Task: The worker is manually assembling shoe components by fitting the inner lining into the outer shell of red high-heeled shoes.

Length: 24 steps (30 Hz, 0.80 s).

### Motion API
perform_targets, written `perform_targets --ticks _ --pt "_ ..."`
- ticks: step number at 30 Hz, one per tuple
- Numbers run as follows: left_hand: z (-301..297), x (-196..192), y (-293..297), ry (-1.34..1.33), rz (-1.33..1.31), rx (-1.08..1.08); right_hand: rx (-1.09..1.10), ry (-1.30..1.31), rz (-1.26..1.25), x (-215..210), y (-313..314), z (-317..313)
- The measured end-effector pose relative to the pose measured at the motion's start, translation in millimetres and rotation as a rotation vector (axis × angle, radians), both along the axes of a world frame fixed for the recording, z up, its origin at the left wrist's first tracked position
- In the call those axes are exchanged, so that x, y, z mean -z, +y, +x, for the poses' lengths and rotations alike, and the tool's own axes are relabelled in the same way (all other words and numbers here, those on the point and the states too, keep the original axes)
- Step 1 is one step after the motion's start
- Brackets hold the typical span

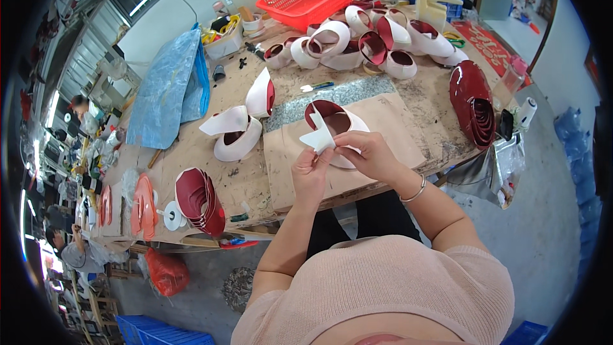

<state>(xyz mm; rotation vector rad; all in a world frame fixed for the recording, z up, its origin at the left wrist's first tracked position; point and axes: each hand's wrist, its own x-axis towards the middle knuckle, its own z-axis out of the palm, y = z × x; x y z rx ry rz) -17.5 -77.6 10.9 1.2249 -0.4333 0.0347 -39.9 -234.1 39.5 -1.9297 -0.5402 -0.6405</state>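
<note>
Between my hands is a white shoe upper (354, 122) with a dark red lining, over a brown paper sheet on the workbench. My left hand (310, 169) pinches the white flap at its near left side. The fingers of my right hand (363, 153) are closed on the same edge, close beside the left fingertips. Two more white-and-red uppers (237, 142) lie just left of the paper. A nested stack of dark red uppers (199, 199) sits at the bench's near left, and another dark red stack (472, 102) at the right.
Several white uppers (401, 64) are heaped at the back, by a red plastic basket (310, 0). A blue sheet (167, 83) covers the back left. A small brush-like tool (317, 87) lies beyond the paper. A clear bottle (511, 80) stands at the right edge. Other people work far left.
</note>
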Motion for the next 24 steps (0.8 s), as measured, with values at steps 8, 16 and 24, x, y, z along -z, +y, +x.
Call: perform_targets --ticks 8,16,24 --pt "-3 -7 -17 0.043 -0.013 -0.043 0.104 0.045 0.136 1 -10 0" --pt "16 11 -45 -0.009 0.207 -0.051 0.362 0.067 0.114 -4 -74 0" --pt "11 -4 -84 0.074 0.043 0.272 0.194 0.091 0.199 -8 -78 -12"
